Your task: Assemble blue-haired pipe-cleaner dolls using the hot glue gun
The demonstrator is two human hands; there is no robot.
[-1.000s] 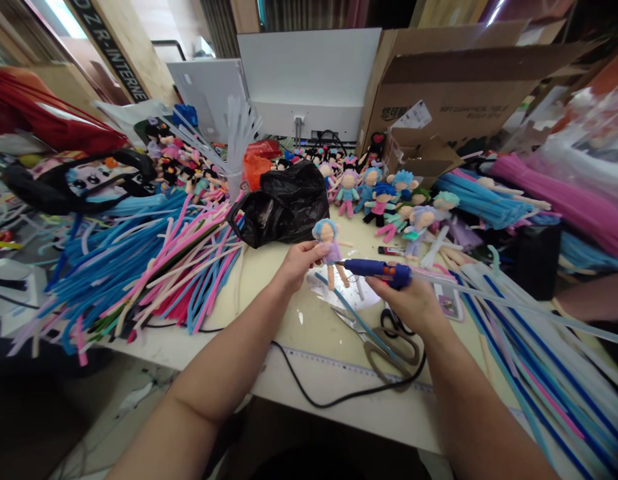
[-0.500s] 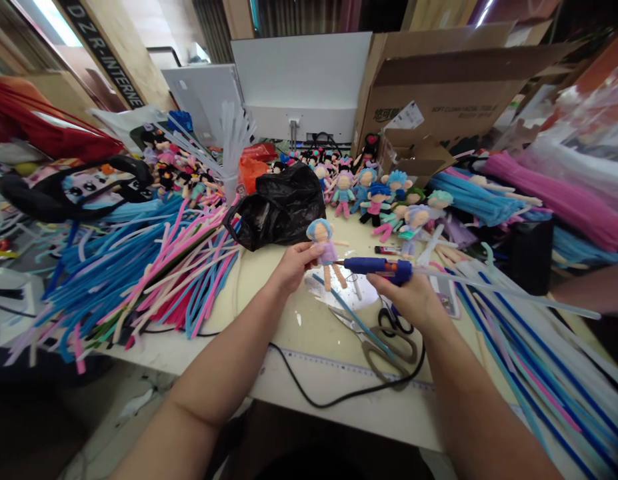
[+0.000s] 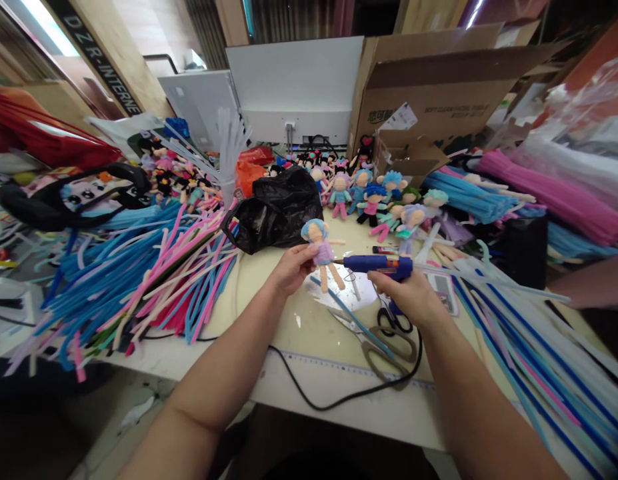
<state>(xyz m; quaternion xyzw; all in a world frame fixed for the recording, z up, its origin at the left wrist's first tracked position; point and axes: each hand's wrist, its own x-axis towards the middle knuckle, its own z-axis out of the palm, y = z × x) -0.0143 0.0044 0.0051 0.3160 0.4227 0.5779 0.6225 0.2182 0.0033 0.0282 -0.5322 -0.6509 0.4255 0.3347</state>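
Between the fingers of my left hand point(image 3: 291, 270) is a small doll point(image 3: 323, 255) with blue hair, a lilac top and bare beige legs. My right hand point(image 3: 406, 290) is wrapped round a blue glue gun point(image 3: 376, 265), a long clear glue stick point(image 3: 493, 281) sticking out of its back. The gun's nozzle points left, at the doll's side by the hem of the top; whether it touches cannot be made out. Below them on the table lie large scissors point(image 3: 373, 343), a smaller dark pair of scissors point(image 3: 393, 317) and a blue pipe cleaner point(image 3: 356, 317).
Pipe cleaners point(image 3: 113, 280) heap up on the left, with more strips point(image 3: 529, 360) on the right. A black plastic bag point(image 3: 279, 210) and several finished dolls point(image 3: 373, 200) stand behind. A cardboard box point(image 3: 433, 93) rises at the back. A black cord point(image 3: 309, 400) loops along the front edge.
The view has shifted slightly. Both hands keep their holds, and the glue gun's nozzle stays close to the doll. The glue stick's far end appears moved left.
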